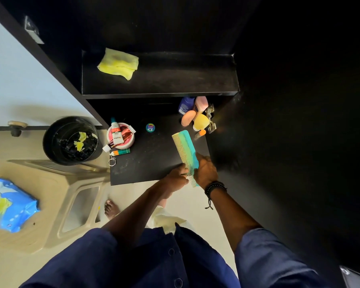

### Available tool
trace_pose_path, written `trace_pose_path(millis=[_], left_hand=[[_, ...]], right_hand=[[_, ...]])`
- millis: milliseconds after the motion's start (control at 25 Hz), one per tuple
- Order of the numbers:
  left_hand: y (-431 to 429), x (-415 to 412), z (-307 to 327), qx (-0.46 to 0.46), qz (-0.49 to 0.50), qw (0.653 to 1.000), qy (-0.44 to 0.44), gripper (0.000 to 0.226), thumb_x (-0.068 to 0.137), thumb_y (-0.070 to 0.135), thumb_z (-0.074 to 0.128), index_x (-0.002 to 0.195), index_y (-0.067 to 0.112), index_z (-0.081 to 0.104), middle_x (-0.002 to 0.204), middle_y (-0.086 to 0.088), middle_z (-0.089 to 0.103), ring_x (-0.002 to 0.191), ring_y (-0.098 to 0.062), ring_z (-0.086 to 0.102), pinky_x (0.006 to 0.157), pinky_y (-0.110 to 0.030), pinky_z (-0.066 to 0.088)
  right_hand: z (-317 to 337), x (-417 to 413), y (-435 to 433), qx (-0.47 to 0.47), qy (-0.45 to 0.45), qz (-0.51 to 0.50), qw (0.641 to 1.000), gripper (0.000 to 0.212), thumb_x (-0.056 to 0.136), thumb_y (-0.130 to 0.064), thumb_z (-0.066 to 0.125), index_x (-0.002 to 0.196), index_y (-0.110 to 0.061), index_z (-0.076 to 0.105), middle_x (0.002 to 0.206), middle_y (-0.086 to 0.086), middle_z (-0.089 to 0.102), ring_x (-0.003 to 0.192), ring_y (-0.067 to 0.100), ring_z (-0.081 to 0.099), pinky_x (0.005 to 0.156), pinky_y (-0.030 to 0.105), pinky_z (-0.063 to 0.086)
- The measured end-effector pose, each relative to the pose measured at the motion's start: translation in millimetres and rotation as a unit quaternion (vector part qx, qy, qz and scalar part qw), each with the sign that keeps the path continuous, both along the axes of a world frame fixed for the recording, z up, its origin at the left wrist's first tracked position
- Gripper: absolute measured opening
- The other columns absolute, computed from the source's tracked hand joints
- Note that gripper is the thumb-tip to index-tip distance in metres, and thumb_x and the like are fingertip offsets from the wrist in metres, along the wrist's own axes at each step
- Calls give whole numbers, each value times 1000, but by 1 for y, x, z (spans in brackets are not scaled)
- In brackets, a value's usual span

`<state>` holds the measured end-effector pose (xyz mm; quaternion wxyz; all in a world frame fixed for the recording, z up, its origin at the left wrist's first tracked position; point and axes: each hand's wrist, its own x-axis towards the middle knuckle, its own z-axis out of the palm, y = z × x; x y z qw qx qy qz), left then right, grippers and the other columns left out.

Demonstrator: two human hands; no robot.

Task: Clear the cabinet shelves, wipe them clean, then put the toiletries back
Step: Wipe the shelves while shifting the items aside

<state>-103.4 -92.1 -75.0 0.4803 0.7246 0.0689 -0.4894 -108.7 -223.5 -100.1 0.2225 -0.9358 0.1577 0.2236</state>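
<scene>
Progress: partway, we judge | long teal-and-green plastic comb (185,149) held over lower black shelf (150,163), our right hand (205,173) curled round its spine, our left hand (176,178) pinching the toothed edge | upper black shelf (175,80) holds a crumpled yellow wipe (117,63), likely mid-wipe | plastic bottles (192,109) and round white tub (121,136) sit on the lower shelf; restocking remains.

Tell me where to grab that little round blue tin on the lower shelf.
Take the tin across its round side wall, thumb opposite fingers, coming straight down from above. It is low, lies lid up and stands alone on the lower shelf, clear of the tub and the comb.
</scene>
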Motion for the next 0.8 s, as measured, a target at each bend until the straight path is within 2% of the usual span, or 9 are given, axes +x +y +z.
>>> trace_pose_path(millis=[80,160,200,320,400,480,600,680,800], left_hand=[[-4,4,2,-4,25,1000,-5,56,92,-1,50,143,15,32,145,-4,42,125,-16,46,93,-22,40],[-6,6,4,1,32,999,-25,55,94,4,50,144,13,30,143,-5,42,126,-19,45,92,-23,40],[-5,6,4,10,35,999,-38,55,95,6,50,145,13,30,144,-6,42,128,-21,45,94,-24,40],[0,7,-1,35,54,996,-54,54,96,11,48,146,15,28,147,-6,39,132,-24,42,98,-26,39],[9,8,2,57,35,993,-94,49,97,11,45,145,13,31,146,-6,41,132,-23,42,98,-25,37],[23,10,3,63,69,986,-135,51,96,7,44,145,12,32,148,-6,38,136,-23,37,105,-29,34],[56,13,6,134,85,949,-274,54,91,5,51,142,13,36,146,-8,39,136,-23,34,108,-31,30],[79,21,14,189,43,899,-393,56,87,8,58,140,11,40,141,-10,42,132,-26,34,108,-31,30],[104,40,23,245,-18,853,-461,66,83,15,65,141,9,36,144,-13,38,138,-32,27,114,-46,30]], right_hand=[[-3,-2,3,2,-7,13,1000,59,91,-13,56,145,-16,33,134,11,43,117,28,54,86,30,54],[-7,-5,5,26,-11,-23,999,51,94,-19,54,142,-16,35,131,9,45,114,24,56,73,18,54],[-9,-7,5,35,-14,-36,999,50,94,-20,54,141,-16,36,129,9,46,113,23,57,72,18,54],[-9,-11,8,16,-22,-13,1000,56,91,-14,58,142,-16,36,136,12,41,119,27,50,87,34,56],[-8,-12,13,10,-37,10,999,63,89,-14,62,145,-17,33,139,13,38,123,27,45,92,33,54],[-7,-9,22,26,-61,18,998,64,89,-16,63,145,-15,33,141,13,38,125,27,44,96,35,52],[-4,6,43,32,-95,44,994,56,93,-17,55,145,-12,34,147,14,38,134,32,38,107,45,41],[-1,22,59,20,-96,71,993,56,95,-21,50,147,-14,30,152,10,34,139,30,34,115,42,31],[3,48,83,36,-104,83,990,55,95,-20,51,146,-18,31,149,6,38,133,27,42,109,33,36]])
